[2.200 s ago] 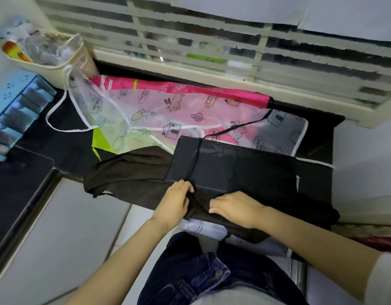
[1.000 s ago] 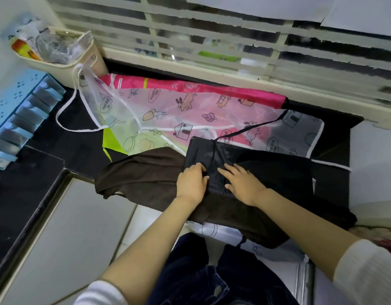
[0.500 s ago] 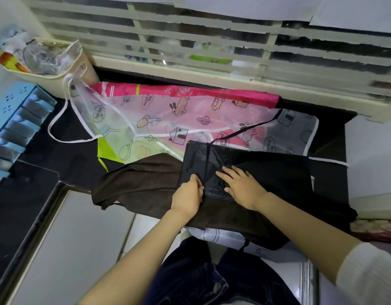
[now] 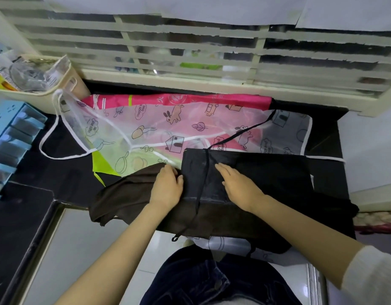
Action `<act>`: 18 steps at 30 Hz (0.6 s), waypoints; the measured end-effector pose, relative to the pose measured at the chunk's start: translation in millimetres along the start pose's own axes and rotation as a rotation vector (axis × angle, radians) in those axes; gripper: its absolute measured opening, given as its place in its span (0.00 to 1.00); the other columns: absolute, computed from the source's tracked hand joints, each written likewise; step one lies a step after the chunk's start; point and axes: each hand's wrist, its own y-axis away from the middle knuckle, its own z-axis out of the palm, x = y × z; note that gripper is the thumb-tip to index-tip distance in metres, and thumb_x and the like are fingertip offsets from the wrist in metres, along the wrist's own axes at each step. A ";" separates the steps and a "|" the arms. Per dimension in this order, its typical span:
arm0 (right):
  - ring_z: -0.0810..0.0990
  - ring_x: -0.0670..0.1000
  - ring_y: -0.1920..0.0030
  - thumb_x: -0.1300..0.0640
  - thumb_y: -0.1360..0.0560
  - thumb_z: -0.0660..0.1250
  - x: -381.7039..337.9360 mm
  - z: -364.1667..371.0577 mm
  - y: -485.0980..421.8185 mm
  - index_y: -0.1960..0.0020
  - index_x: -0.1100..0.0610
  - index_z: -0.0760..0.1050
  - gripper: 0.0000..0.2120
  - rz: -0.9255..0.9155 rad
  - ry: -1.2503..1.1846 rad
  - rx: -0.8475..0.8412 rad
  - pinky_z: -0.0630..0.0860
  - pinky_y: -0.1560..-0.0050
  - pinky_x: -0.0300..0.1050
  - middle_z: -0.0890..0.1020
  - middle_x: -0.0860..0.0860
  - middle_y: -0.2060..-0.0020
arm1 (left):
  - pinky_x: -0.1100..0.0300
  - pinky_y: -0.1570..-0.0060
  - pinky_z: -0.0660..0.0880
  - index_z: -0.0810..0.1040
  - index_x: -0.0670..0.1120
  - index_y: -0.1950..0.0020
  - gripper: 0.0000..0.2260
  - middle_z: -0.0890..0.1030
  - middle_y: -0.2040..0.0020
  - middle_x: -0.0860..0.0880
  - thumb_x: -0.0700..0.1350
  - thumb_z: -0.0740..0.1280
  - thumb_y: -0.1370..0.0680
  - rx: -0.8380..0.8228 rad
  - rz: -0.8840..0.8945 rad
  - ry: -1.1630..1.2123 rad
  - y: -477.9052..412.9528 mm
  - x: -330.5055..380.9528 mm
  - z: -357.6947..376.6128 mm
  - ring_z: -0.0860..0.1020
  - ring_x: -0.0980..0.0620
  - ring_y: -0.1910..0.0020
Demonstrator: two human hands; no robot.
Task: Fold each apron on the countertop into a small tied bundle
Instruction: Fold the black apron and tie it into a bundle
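Note:
A black apron (image 4: 267, 172) lies folded into a long band across the dark countertop (image 4: 47, 172). Its thin black strap (image 4: 203, 183) runs down over the band and hangs off the front edge. My left hand (image 4: 167, 187) rests at the band's left end with the thumb against the fold, partly on a brown apron (image 4: 128, 194) underneath. My right hand (image 4: 238, 183) presses flat on the black band just right of the strap. A translucent printed apron (image 4: 146, 130) with white trim and a pink apron (image 4: 190, 100) lie spread behind.
A cream basket (image 4: 42, 84) of plastic packets stands at the back left. A blue rack (image 4: 11, 137) lines the left side. A louvred window (image 4: 212, 51) runs along the back. The brown apron droops over the counter's front edge above a tiled floor.
The black apron has been folded away from me into a narrower band. Both hands moved up onto it, the right now flat, and the strap now lies down across the band.

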 end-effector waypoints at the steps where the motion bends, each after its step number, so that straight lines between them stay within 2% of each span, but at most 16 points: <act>1: 0.54 0.50 0.25 0.64 0.19 0.55 -4.7 2.1 0.7 0.22 0.56 0.47 0.29 -0.018 -0.003 0.020 0.56 0.28 0.41 0.51 0.51 0.23 | 0.55 0.49 0.68 0.69 0.39 0.46 0.10 0.74 0.44 0.39 0.44 0.63 0.21 -0.042 -0.041 0.044 -7.0 1.9 2.8 0.74 0.41 0.46; 4: 0.46 0.48 0.23 0.63 0.19 0.53 -18.3 9.9 0.5 0.23 0.57 0.42 0.30 -0.090 0.042 0.007 0.44 0.27 0.38 0.44 0.51 0.23 | 0.57 0.45 0.69 0.67 0.37 0.36 0.19 0.75 0.38 0.39 0.48 0.64 0.21 -0.176 -0.159 0.133 -22.8 5.9 12.6 0.74 0.41 0.39; 8: 0.41 0.50 0.23 0.69 0.22 0.53 -30.9 23.9 4.6 0.23 0.58 0.39 0.33 -0.123 0.142 -0.098 0.38 0.27 0.40 0.41 0.52 0.23 | 0.56 0.42 0.72 0.70 0.38 0.35 0.22 0.76 0.38 0.41 0.50 0.68 0.23 -0.190 -0.224 0.307 -33.4 6.0 21.1 0.75 0.43 0.40; 13: 0.40 0.50 0.23 0.71 0.24 0.53 -36.4 28.7 7.8 0.23 0.57 0.40 0.35 -0.124 0.201 -0.153 0.39 0.25 0.45 0.42 0.50 0.23 | 0.58 0.47 0.72 0.68 0.40 0.37 0.25 0.76 0.41 0.44 0.48 0.73 0.27 -0.159 -0.190 0.311 -31.0 7.0 23.4 0.75 0.46 0.42; 18: 0.44 0.49 0.23 0.71 0.23 0.54 -33.0 25.2 8.5 0.22 0.55 0.45 0.33 -0.164 0.142 -0.162 0.42 0.25 0.44 0.47 0.49 0.23 | 0.60 0.52 0.70 0.66 0.40 0.38 0.22 0.77 0.43 0.42 0.41 0.72 0.28 -0.135 -0.166 0.273 -27.5 13.9 23.6 0.76 0.47 0.46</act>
